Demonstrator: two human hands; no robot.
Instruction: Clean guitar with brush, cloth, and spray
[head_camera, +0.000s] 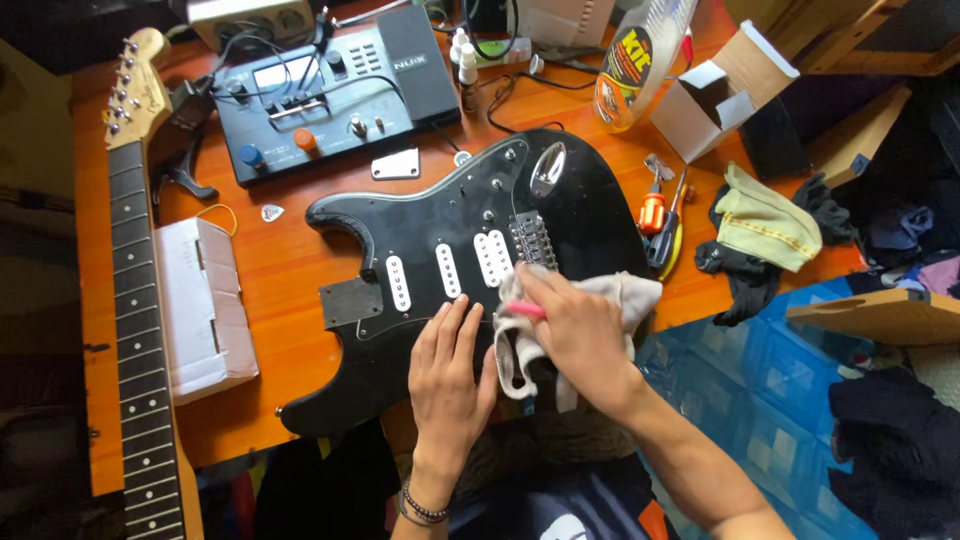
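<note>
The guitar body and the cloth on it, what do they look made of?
Guitar body: likely wood under glossy black lacquer, since light glints off it. Cloth under the right hand: soft, matte, pale grey fabric, crumpled in folds, perhaps cotton.

Left hand: laid flat, palm down, fingers straight and close together, pointing up and slightly right in the head view. Thumb lies along the right edge of the hand. Wrist straight, forearm entering from the bottom edge, almost vertical. Dark beaded bands circle the wrist.

Right hand: back of hand toward the camera, fingers curled down and gathered, knuckles raised. Index finger stretched toward upper left, pressing down. Thumb tucked under, mostly hidden. Wrist bent slightly; forearm bare, running diagonally from lower right corner up to the hand.

Hands sit just beside each other, not touching; left fingertips level with right knuckles.
</note>
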